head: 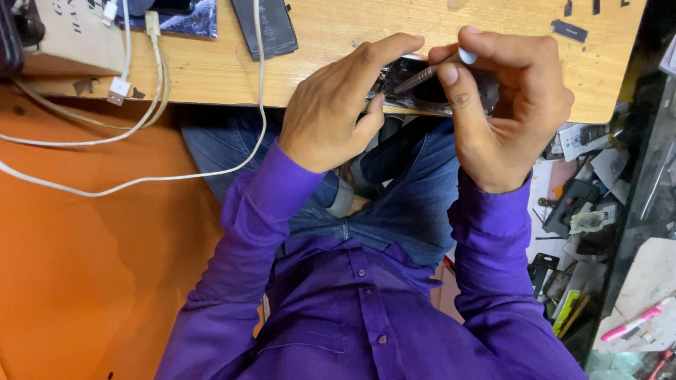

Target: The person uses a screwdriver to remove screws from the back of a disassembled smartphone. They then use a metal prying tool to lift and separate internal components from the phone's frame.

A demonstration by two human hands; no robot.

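Observation:
An opened dark phone [415, 95] lies at the near edge of a wooden table [338, 42]. My left hand [338, 105] presses on its left side, thumb and forefinger pinching the frame. My right hand [510, 105] grips a thin metal screwdriver [422, 76] with a pale cap, its tip pointing down-left into the phone's inside. Much of the phone is hidden beneath both hands. Purple sleeves and blue jeans fill the lower view.
A flat black battery [271, 28] lies on the table behind the phone. White cables [141, 105] hang off the left edge over an orange surface. Small black parts [569, 29] sit at the far right. Cluttered tools and papers [584, 211] cover the floor at right.

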